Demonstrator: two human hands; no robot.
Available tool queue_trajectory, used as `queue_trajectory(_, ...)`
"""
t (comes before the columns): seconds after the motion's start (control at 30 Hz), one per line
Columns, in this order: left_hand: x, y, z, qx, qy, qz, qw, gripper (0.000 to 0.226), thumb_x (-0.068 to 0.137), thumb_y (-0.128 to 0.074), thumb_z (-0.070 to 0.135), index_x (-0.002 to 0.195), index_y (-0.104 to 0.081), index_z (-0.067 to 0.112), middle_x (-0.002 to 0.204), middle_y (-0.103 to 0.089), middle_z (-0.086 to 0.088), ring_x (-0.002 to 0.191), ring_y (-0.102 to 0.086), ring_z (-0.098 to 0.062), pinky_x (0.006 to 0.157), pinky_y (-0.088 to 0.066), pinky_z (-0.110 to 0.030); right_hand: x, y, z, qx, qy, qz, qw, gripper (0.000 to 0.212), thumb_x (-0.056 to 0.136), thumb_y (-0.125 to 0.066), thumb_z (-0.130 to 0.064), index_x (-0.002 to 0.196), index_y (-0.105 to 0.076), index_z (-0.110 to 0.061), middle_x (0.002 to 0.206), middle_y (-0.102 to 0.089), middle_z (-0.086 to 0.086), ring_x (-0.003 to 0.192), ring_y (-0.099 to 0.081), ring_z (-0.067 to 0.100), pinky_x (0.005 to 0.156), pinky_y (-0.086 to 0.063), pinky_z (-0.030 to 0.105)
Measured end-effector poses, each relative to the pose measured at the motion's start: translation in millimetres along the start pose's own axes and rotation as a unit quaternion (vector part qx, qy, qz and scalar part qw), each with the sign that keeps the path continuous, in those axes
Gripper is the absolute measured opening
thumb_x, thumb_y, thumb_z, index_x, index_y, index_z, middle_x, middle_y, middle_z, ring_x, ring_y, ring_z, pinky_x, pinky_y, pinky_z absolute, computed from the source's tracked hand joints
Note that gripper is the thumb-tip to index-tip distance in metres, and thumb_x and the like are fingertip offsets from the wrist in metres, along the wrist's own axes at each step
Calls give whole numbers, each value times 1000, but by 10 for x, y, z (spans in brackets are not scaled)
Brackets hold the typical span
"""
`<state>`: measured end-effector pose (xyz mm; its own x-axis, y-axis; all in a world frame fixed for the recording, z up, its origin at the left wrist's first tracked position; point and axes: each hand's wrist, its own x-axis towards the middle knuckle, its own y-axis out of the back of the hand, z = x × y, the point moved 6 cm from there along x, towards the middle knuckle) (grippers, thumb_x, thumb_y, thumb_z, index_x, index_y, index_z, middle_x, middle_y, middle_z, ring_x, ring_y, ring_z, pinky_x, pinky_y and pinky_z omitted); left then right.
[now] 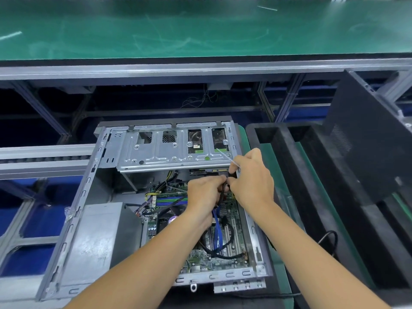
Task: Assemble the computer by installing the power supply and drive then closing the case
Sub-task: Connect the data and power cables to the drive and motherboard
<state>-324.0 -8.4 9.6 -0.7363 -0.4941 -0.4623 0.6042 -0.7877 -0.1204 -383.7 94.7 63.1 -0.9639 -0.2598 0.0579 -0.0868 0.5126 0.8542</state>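
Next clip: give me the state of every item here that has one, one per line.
Computer case: open, side panel off, lying flat.
Side panel: detached, leaning upright at right.
Power supply: seated in the case's near-left corner.
Drive cage: in place at the far end, a drive visible through its cutouts.
Black cable: pinched by both hands, not yet plugged in.
Left hand: gripping the cable.
Right hand: gripping the cable.

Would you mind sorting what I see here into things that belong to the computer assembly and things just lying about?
Belongs to the job:
open case
power supply
drive cage
black cables pinched by left hand and right hand
blue cable
dark side panel

Lying about:
black foam tray
green conveyor belt
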Motion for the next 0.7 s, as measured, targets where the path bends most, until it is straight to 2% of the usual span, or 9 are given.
queue_trajectory(0.1, -8, -9, 24, 0, -18, -7, 1000, 28, 82, -66, 6, 55, -67, 12, 42, -52, 7, 32, -39, -2, 35, -28, -10, 16, -1, -9, -16, 14, -2, 1000, 25, 78, -75, -13, 76, -52, -22, 92, -33, -6, 54, -42, 10, 45, -23, 25)
queue_trajectory(0.23, -11, 5, 34, -8, -33, -8, 999, 34, 83, -64, 3, 51, -66, 14, 41, -50, 7, 33, -39, -2, 35, -28, -10, 8, 1, -11, -18, 18, -6, 1000, 20, 81, -76, -20, 75, -57, -22, 92, -34, -6, 55, -38, 6, 47, -23, 25)
queue_trajectory(0.37, -12, -13, 49, -8, -38, -13, 999, 42, 83, -63, 2, 45, -65, 18, 40, -48, 8, 33, -38, -2, 35, -28, -11, 5, 11, -5, -27, 9, -11, 1000, 11, 86, -73, -24, 79, -65, -19, 94, -37, -5, 64, -46, 17, 54, -29, 27)
queue_trajectory(0.53, -8, -20, 59, -9, -34, -12, 999, 38, 83, -63, 3, 48, -67, 16, 40, -47, 6, 34, -34, -4, 35, -24, -12, -4, 11, -22, -37, 9, -8, 999, 10, 89, -68, -21, 83, -68, -14, 94, -40, -2, 69, -49, 22, 56, -35, 29)
queue_trajectory(0.63, 2, -27, 47, -8, -26, -16, 1000, 41, 84, -62, 3, 45, -65, 17, 40, -46, 6, 36, -30, -6, 36, -21, -13, -14, 13, -26, -48, 16, -1, 999, 13, 90, -66, -19, 80, -67, -12, 93, -39, -2, 65, -47, 22, 51, -30, 28)
queue_trajectory(0.7, 7, -26, 45, -16, -20, -15, 1000, 35, 85, -62, 4, 52, -68, 14, 40, -44, 5, 37, -29, -7, 35, -20, -14, -21, 14, -31, -56, 20, 3, 998, 15, 90, -65, -19, 77, -65, -11, 92, -37, -2, 63, -43, 22, 47, -22, 26)
